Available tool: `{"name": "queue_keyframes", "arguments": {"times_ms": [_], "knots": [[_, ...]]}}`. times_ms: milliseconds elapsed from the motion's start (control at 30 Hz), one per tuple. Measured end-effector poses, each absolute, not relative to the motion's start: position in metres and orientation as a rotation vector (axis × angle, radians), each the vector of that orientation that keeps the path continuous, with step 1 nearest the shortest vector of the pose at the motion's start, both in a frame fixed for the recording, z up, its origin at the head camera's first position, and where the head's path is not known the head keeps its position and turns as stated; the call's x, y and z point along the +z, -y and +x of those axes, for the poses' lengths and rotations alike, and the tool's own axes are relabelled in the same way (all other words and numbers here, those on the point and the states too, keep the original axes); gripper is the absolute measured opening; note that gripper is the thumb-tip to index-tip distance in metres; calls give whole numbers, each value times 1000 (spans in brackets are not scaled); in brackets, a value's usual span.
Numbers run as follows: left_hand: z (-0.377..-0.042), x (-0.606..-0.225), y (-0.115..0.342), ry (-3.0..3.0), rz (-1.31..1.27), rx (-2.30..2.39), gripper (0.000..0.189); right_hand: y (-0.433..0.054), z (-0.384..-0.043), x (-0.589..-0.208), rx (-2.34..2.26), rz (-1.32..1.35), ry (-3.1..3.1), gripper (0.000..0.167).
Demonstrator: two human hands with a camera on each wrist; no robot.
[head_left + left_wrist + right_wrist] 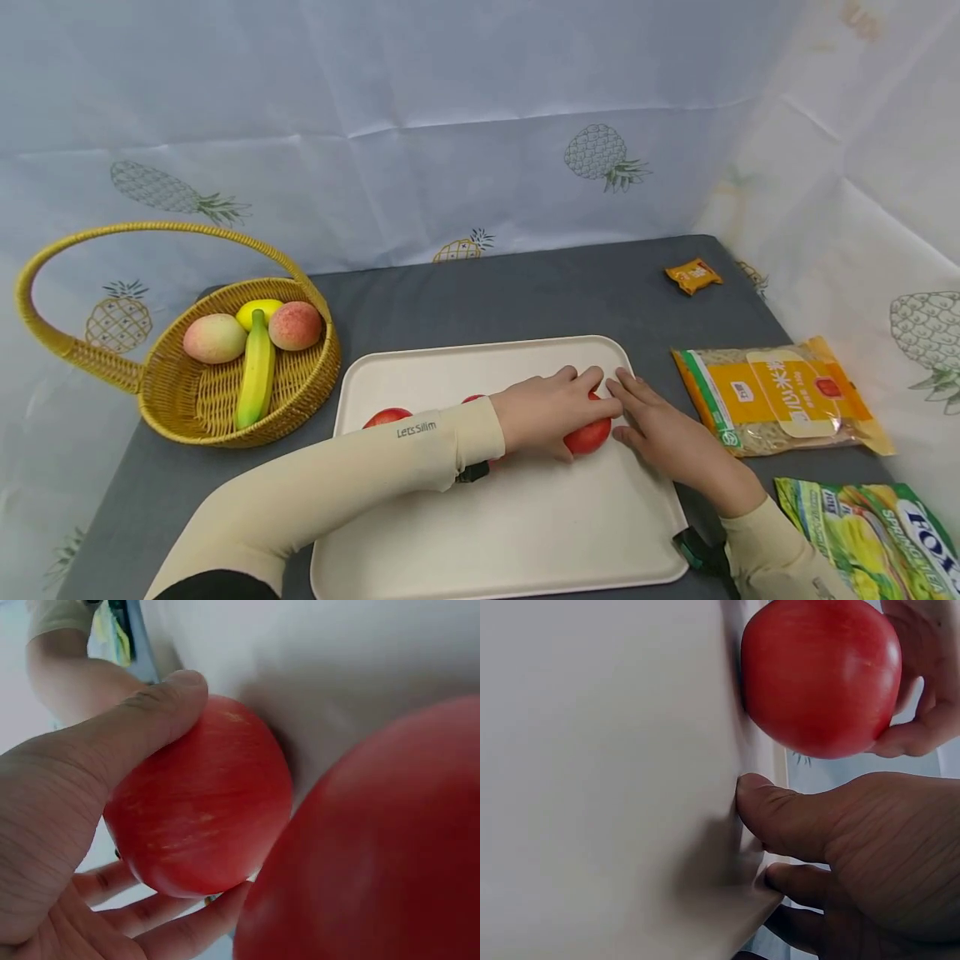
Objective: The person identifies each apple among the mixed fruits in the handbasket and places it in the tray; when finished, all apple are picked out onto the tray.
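Note:
My left hand [551, 410] curls round a red apple [588, 437] near the right side of a cream tray [495, 533]. In the left wrist view, its thumb lies over one side of the apple [202, 802] and its fingers reach round the other; a second red apple [375, 847] fills the near corner. My right hand [667, 437] rests at the tray's right rim, fingers extended and holding no fruit; its thumb touches the tray just beside the held apple [821, 679]. Another apple [387, 415] shows behind the left sleeve, which partly hides more red fruit.
A yellow wicker basket [322, 379] on the left holds two peaches, a banana [257, 371] and a lemon-yellow fruit. To the right lie an orange grain bag [787, 396], a green-yellow snack packet [870, 533] and a small orange wrapper [693, 275]. Curtains enclose the grey table.

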State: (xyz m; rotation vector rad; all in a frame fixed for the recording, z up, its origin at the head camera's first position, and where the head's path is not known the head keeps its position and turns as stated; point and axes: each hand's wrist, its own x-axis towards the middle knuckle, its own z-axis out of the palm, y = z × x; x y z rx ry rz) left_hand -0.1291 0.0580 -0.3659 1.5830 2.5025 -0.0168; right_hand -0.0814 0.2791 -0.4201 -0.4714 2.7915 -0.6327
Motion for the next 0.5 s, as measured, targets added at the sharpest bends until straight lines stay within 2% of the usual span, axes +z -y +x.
{"name": "queue_keyframes", "arguments": {"times_ms": [500], "knots": [[-119, -375, -64, -2634, 1492, -63, 91, -280, -83, -419, -630, -475, -2792, 70]]}}
